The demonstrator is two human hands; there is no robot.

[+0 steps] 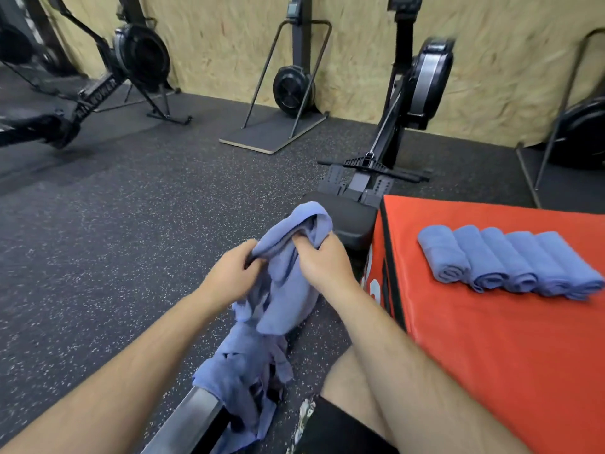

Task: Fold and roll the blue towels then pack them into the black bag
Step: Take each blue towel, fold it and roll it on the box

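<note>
I hold one crumpled blue towel (288,273) up in front of me. My left hand (232,273) grips its left side and my right hand (319,260) grips its upper right part. Below it a loose pile of blue towels (244,375) lies draped over the rail of a rowing machine (193,417). Several rolled blue towels (510,260) lie side by side in a row on the red box (491,348) to my right. No black bag shows in this view.
The rower's black seat (347,221) and footrests (370,178) are just beyond the held towel. More rowing and ski machines (294,83) stand along the wooden wall. Speckled rubber floor (114,257) spreads to the left. My knee (340,375) sits beside the red box.
</note>
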